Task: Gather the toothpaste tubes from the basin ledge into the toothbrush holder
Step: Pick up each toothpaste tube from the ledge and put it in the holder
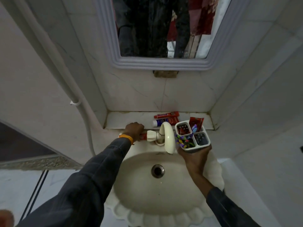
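Note:
My right hand [193,155] holds the white four-compartment toothbrush holder [203,144] from below, just right of the tap. Toothbrushes fill its near left compartment, and red toothpaste tubes [196,123] stand in the far compartments. My left hand [134,130] is closed over a red and white toothpaste tube [144,136] lying on the basin's back rim, left of the tap handle. Two more tubes lie on the ledge behind the tap: a red one [166,114] and a blue and red one [164,122].
A cream tap [168,136] curves over the round basin [147,202] with its drain [157,170]. A marble ledge [127,118] runs along the wall under a framed mirror [160,63]. A white pipe [65,82] runs down the left wall.

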A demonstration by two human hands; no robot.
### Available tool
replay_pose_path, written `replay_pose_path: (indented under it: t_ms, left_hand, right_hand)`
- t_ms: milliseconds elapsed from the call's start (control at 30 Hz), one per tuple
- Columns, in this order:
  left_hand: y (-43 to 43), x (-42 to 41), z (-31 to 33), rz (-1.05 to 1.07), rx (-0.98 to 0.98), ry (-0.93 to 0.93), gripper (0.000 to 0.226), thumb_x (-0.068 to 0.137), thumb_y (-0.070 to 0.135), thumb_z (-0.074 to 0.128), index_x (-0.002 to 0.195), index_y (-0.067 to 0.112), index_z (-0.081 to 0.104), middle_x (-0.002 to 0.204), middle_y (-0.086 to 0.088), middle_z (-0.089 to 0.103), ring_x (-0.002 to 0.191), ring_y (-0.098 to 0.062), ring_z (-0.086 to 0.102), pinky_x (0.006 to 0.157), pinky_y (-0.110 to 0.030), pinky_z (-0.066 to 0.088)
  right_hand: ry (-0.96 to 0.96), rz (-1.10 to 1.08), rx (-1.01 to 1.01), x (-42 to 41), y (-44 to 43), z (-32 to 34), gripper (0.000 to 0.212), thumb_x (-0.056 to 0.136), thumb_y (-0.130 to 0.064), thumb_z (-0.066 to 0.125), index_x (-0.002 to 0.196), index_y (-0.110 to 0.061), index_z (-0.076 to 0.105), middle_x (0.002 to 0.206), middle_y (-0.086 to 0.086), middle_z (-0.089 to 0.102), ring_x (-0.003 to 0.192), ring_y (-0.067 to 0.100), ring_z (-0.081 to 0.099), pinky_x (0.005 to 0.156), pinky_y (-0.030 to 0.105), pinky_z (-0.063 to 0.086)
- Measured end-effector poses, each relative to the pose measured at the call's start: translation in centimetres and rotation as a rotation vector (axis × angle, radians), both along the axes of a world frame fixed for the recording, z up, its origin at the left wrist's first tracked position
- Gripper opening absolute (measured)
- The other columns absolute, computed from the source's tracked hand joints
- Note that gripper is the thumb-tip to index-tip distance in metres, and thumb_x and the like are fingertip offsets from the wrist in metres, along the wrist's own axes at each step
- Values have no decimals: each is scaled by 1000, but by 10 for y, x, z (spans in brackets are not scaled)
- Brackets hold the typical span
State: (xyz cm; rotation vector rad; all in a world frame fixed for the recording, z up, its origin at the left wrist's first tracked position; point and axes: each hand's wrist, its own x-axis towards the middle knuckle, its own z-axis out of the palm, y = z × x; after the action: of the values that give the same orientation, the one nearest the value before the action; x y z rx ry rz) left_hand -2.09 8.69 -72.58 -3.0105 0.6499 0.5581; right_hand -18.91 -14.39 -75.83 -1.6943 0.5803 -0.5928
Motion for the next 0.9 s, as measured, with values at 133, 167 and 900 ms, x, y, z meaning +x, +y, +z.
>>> replay_pose_path:
  t_ms: [133,167,900]
  left_hand:
    - [4,-3,-5,-35,25,-3,33,85,27,70,115,15,65,114,-9,68,104,-28,64,93,-41,53]
    - [5,-2,-3,-28,22,-23,29,89,30,65,113,14,65,113,-10,67,103,-28,64,92,-41,53]
    - [-144,-1,162,-335,-608,-169,21,81,28,76,94,11,73,94,-7,73,85,-22,67,77,-35,56]
  right_hand:
    - [1,-12,16,0,0,1,117,54,6,102,150,-5,36,149,8,56,133,18,60,97,2,48]
    - [1,-14,22,0,0,2,117,53,6,102,150,-5,36,149,9,57,131,13,61,97,2,48]
    - [-6,-19,23,1,-1,0,116,51,-8,106,146,-18,41,146,1,60,131,1,61,101,16,56]
